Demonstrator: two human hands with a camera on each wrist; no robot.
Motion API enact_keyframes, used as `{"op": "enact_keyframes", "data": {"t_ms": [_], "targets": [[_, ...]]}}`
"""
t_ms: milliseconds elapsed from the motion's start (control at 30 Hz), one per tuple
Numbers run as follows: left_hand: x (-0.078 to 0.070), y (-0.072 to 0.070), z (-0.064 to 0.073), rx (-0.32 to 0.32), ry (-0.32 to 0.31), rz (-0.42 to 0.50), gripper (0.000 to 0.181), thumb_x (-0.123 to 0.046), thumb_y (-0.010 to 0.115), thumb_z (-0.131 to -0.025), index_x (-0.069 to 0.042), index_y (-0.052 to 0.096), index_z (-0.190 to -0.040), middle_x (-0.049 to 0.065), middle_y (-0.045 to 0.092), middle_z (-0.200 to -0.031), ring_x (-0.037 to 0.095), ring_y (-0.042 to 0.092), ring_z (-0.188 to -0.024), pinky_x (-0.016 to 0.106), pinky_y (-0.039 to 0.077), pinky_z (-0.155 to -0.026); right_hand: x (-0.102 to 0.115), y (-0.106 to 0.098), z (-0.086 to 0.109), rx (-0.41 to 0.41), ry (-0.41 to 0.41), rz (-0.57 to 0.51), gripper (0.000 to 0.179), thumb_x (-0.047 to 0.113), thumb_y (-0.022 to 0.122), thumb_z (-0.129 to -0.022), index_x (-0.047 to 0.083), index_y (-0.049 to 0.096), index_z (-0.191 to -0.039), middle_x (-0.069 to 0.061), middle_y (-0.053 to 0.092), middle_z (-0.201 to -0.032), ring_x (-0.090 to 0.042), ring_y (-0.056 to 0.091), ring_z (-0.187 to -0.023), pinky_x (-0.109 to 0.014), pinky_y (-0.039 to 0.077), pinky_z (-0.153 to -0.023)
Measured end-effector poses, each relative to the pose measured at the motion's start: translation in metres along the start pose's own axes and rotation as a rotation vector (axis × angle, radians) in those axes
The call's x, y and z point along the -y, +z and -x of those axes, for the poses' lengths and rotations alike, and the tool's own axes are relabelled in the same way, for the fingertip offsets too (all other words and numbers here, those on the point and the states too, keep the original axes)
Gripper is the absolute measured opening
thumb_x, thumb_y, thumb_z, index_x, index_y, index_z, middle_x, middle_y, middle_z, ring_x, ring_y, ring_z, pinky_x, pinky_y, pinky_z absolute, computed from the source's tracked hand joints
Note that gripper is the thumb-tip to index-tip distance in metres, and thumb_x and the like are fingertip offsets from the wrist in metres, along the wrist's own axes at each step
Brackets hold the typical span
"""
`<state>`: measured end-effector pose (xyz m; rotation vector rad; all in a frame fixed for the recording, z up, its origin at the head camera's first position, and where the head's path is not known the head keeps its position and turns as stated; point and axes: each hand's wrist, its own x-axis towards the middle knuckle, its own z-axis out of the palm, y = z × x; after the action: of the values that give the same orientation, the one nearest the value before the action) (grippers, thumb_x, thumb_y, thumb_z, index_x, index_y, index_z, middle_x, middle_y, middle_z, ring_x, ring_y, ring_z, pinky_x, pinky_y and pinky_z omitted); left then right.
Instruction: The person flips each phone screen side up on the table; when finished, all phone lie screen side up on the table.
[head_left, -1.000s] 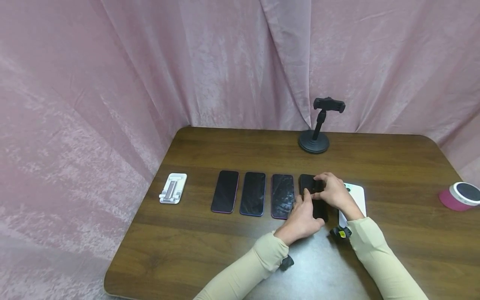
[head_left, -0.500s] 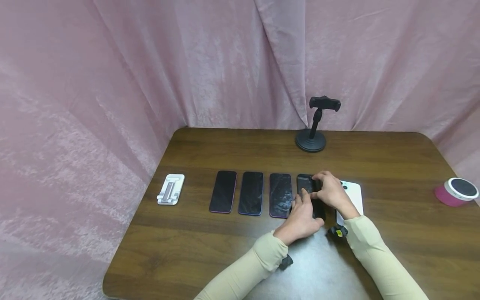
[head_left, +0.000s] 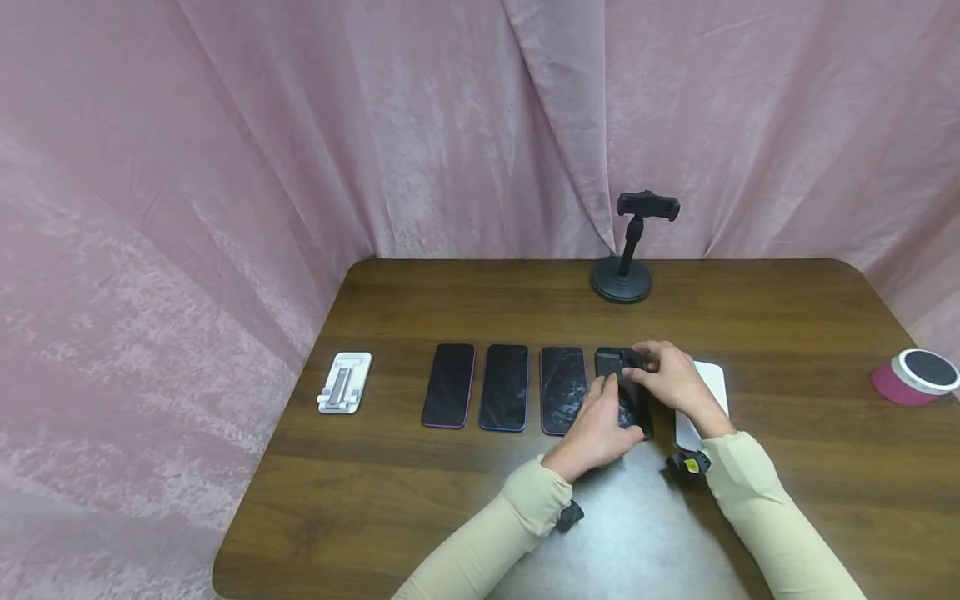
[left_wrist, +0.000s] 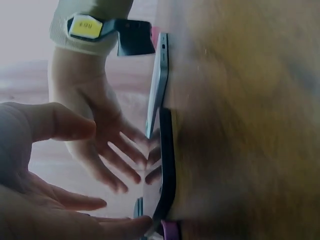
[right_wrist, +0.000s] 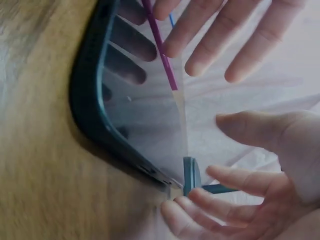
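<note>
A black phone (head_left: 611, 358) lies face up on the wooden table, fourth from the left in a row of phones. My left hand (head_left: 596, 429) reaches over its left edge with fingers extended; in the left wrist view a fingertip is right at the phone's end. Fingers loosely bent, my right hand (head_left: 670, 381) hovers over the phone's upper right. In the right wrist view its thumb (right_wrist: 250, 127) stands apart from the reflective screen (right_wrist: 140, 115). Beneath the right wrist, a white phone (head_left: 712, 379) is partly covered.
To the left lie three dark phones: one red-edged (head_left: 448, 385), one blue-edged (head_left: 504, 387) and one purple-edged (head_left: 562, 387). A folded white phone stand (head_left: 345, 383) is at far left. Behind stands a black phone holder (head_left: 622, 279); a pink-and-white round object (head_left: 911, 379) sits at far right.
My right hand has drawn back slightly to the right, its fingers coming away from the black phone, and more of the screen shows. My left hand has shifted a little left.
</note>
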<state>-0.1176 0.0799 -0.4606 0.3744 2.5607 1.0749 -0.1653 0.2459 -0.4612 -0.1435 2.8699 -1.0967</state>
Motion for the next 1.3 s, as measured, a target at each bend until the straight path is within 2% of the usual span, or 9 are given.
{"op": "enact_keyframes", "data": {"t_ms": [167, 367, 567, 767, 867, 1000, 1100, 1233, 1300], "targets": [[0.004, -0.004, -0.003, -0.013, 0.082, 0.026, 0.081, -0.021, 0.079, -0.084, -0.007, 0.039, -0.153, 0.012, 0.038, -0.157, 0.023, 0.040, -0.141, 0.033, 0.039, -0.109, -0.005, -0.009, 0.003, -0.010, -0.028, -0.092, 0.051, 0.021, 0.063, -0.100, -0.011, 0.051, -0.137, -0.035, 0.056, -0.132, -0.050, 0.057, -0.118, -0.060, 0.048, -0.094], [0.002, -0.005, -0.007, -0.010, 0.145, 0.055, 0.077, -0.024, 0.081, -0.081, -0.010, 0.046, -0.148, 0.006, 0.048, -0.147, 0.019, 0.048, -0.132, 0.030, 0.044, -0.102, -0.010, -0.017, 0.006, -0.051, -0.085, -0.150, 0.046, 0.018, 0.063, -0.100, -0.010, 0.053, -0.136, -0.033, 0.060, -0.128, -0.048, 0.060, -0.115, -0.059, 0.048, -0.093], [-0.003, -0.005, -0.011, 0.009, 0.197, 0.019, 0.079, -0.025, 0.083, -0.079, -0.011, 0.047, -0.147, 0.006, 0.051, -0.142, 0.017, 0.051, -0.128, 0.027, 0.044, -0.100, -0.017, -0.024, 0.009, -0.077, -0.104, -0.148, 0.043, 0.016, 0.063, -0.100, -0.011, 0.056, -0.133, -0.031, 0.063, -0.124, -0.045, 0.064, -0.111, -0.044, 0.052, -0.087], [-0.012, -0.001, -0.017, 0.031, 0.255, -0.027, 0.081, -0.024, 0.085, -0.078, -0.010, 0.046, -0.147, 0.007, 0.052, -0.141, 0.015, 0.051, -0.126, 0.024, 0.043, -0.099, -0.022, -0.035, 0.013, -0.068, -0.067, -0.167, 0.047, 0.020, 0.061, -0.102, -0.009, 0.052, -0.137, -0.032, 0.059, -0.129, -0.049, 0.059, -0.117, -0.058, 0.048, -0.093], [-0.018, 0.003, -0.021, 0.043, 0.280, -0.047, 0.082, -0.025, 0.085, -0.078, -0.010, 0.045, -0.148, 0.006, 0.052, -0.139, 0.012, 0.052, -0.123, 0.020, 0.042, -0.097, -0.026, -0.042, 0.014, -0.079, -0.066, -0.164, 0.046, 0.019, 0.060, -0.102, -0.009, 0.052, -0.137, -0.032, 0.059, -0.129, -0.049, 0.059, -0.117, -0.036, 0.051, -0.090], [-0.026, 0.007, -0.026, 0.050, 0.309, -0.084, 0.084, -0.025, 0.085, -0.077, -0.010, 0.043, -0.149, 0.004, 0.052, -0.139, 0.008, 0.051, -0.122, 0.015, 0.040, -0.095, -0.032, -0.052, 0.017, -0.086, -0.054, -0.171, 0.046, 0.019, 0.061, -0.102, -0.009, 0.052, -0.137, -0.032, 0.059, -0.129, -0.048, 0.059, -0.116, -0.011, 0.041, -0.078], [-0.030, 0.010, -0.028, 0.057, 0.302, -0.107, 0.086, -0.024, 0.086, -0.077, -0.010, 0.042, -0.150, 0.003, 0.050, -0.140, 0.008, 0.050, -0.123, 0.015, 0.040, -0.095, -0.039, -0.056, 0.020, -0.053, -0.017, -0.172, 0.050, 0.021, 0.062, -0.101, -0.008, 0.049, -0.140, -0.032, 0.057, -0.132, -0.046, 0.058, -0.118, -0.015, 0.042, -0.080], [-0.034, 0.015, -0.028, 0.084, 0.269, -0.107, 0.088, -0.024, 0.087, -0.077, -0.013, 0.041, -0.151, 0.001, 0.048, -0.141, 0.007, 0.050, -0.123, 0.015, 0.040, -0.093, -0.050, -0.061, 0.026, 0.007, 0.018, -0.165, 0.058, 0.024, 0.064, -0.100, -0.006, 0.044, -0.145, -0.032, 0.050, -0.140, -0.048, 0.053, -0.124, -0.035, 0.047, -0.090], [-0.037, 0.020, -0.029, 0.096, 0.272, -0.105, 0.087, -0.023, 0.087, -0.077, -0.016, 0.041, -0.151, -0.001, 0.047, -0.140, 0.006, 0.049, -0.120, 0.013, 0.040, -0.090, -0.057, -0.064, 0.030, 0.018, 0.014, -0.154, 0.060, 0.022, 0.066, -0.099, -0.006, 0.042, -0.146, -0.032, 0.048, -0.142, -0.050, 0.051, -0.125, -0.035, 0.048, -0.090]]}}
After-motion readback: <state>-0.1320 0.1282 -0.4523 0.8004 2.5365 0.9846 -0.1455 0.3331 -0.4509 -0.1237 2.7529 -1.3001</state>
